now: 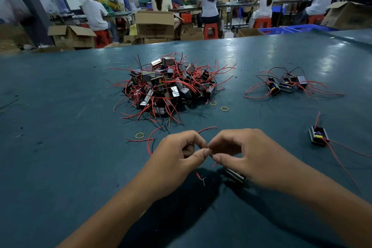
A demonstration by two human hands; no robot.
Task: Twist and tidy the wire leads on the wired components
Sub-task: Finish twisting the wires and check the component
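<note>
My left hand (177,157) and my right hand (243,157) meet above the near part of the teal table, each pinching the thin wire leads (210,155) of one small black wired component (235,175), which hangs under my right palm. A red lead with a bare tip (199,176) dangles below my left thumb. More red leads (150,143) loop out to the left behind my left hand. A big heap of wired components (169,86) with tangled red and black leads lies further back at the middle.
A small group of components (285,84) lies at the back right, and a single one (319,137) at the right. Yellow rubber bands (140,135) (224,109) lie on the table (60,147). People sit at benches beyond the far edge, among cardboard boxes.
</note>
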